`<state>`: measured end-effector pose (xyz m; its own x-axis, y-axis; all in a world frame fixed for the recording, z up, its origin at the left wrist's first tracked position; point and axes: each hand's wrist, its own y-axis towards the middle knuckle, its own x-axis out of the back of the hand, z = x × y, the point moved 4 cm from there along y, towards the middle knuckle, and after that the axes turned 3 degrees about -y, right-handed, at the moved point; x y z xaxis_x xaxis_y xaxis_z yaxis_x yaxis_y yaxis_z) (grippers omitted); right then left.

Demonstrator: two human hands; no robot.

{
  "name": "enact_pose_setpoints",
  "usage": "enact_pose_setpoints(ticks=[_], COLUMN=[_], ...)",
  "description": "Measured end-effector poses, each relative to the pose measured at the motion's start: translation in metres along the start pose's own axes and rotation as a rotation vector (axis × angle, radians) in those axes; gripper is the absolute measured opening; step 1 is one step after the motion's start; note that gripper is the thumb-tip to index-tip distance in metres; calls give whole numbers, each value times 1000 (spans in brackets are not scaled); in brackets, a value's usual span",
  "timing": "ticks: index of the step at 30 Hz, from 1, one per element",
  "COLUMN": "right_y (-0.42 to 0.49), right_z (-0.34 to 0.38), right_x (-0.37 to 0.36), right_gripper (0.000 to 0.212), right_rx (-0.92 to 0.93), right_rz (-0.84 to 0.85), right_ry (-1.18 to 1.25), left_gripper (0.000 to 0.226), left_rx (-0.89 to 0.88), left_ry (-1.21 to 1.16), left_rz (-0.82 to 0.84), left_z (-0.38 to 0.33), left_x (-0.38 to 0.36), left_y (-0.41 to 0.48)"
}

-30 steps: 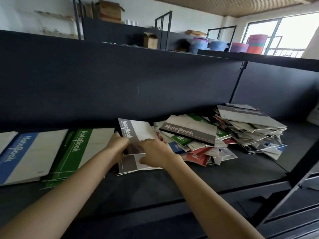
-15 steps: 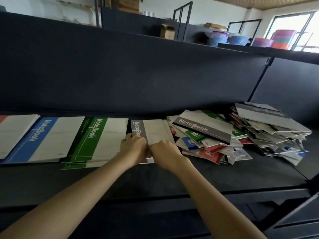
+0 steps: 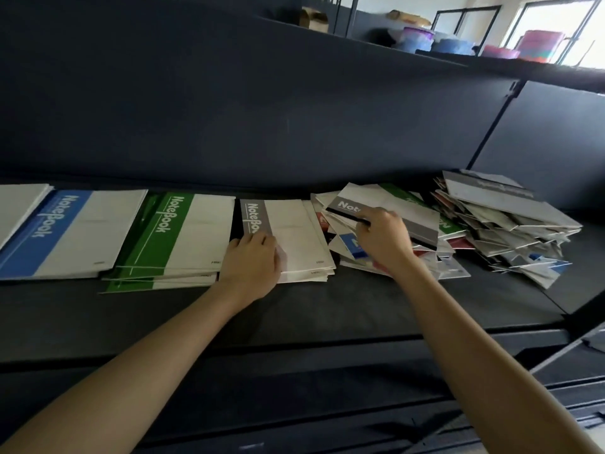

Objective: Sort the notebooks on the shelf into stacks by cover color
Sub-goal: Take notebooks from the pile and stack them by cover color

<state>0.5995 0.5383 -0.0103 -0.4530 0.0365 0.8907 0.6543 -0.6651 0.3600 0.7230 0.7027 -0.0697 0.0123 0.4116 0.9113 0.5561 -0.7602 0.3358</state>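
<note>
A: Shelf (image 3: 327, 309), dark, carries three sorted stacks and two loose heaps. Blue stack (image 3: 72, 231) at 9 o'clock, green stack (image 3: 170, 237) next to it, grey stack (image 3: 288, 237) at centre. Mixed heap (image 3: 435, 237) at 2 o'clock, second heap (image 3: 510, 231) beyond it at 3 o'clock.

B: Hands?

A: Left hand (image 3: 252, 260) lies flat on the near-left corner of the grey stack, fingers spread, grasping nothing, only pressing. Right hand (image 3: 383, 237) curls over the grey-banded notebook (image 3: 386, 208) that tops the mixed heap, fingertips at its near edge. Whether it pinches the cover or merely touches it, I cannot tell.

B: Risks from here?

A: First, the heap. It is fanned and tilted, covers slick. A sideways pull on the top notebook would likely drag the green one under it, or tip red and blue ones toward the front edge of the shelf.

B: And the grey stack?

A: Its lower edges are already uneven. If the left hand lifts before the new notebook lands, the stack may skew and slide into the green stack just beside it.

B: Colour mix-up?

A: Possible. All covers are mostly white, so only the band tells colour, and in the heap most bands are hidden.
</note>
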Motion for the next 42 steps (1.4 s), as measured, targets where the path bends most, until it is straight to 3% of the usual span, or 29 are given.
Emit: enact_pose_setpoints(ticks=[3,7,9,11,18,23,27,31,35,38,40,42], right_y=[12,24,21,17,2,-6,-7,-9,-16,-22,-30,-38], right_z=[-32,-73,-81,-81,-66,-59,-41,-10,17,38,61,82], right_x=[16,20,20,19,15,19,17,11,12,19,21,18], right_gripper=[32,45,41,40,31,22,27,29,31,29,29,32], right_rx=[-83,-158,-142,-83,249,44,-5,-22,-5,22,114,250], right_rz=[-35,277,361,363,270,175,186,218,239,221,193,194], right_ry=[-81,-267,-165,-163,-782,-720,-689,-691,-640,-568,-532,-495], left_gripper=[36,37,36,35,18,9,39,35,31,35,34,33], left_rx=[-6,-1,-11,-13,32,24,36,108,250,487,572,648], left_ry=[-8,1,9,21,29,-311,-467,-702,-954,-1329,-1603,-1783], left_rz=[-22,-5,-6,4,207,247,276,283,270,392,491,488], left_z=[0,-1,-3,-4,-14,-27,-41,-54,-62,-69,-77,-77], left_x=[0,-1,1,2,9,11,12,12,11,4,8,12], left_y=[0,2,2,2,12,18,18,19,22,22,21,22])
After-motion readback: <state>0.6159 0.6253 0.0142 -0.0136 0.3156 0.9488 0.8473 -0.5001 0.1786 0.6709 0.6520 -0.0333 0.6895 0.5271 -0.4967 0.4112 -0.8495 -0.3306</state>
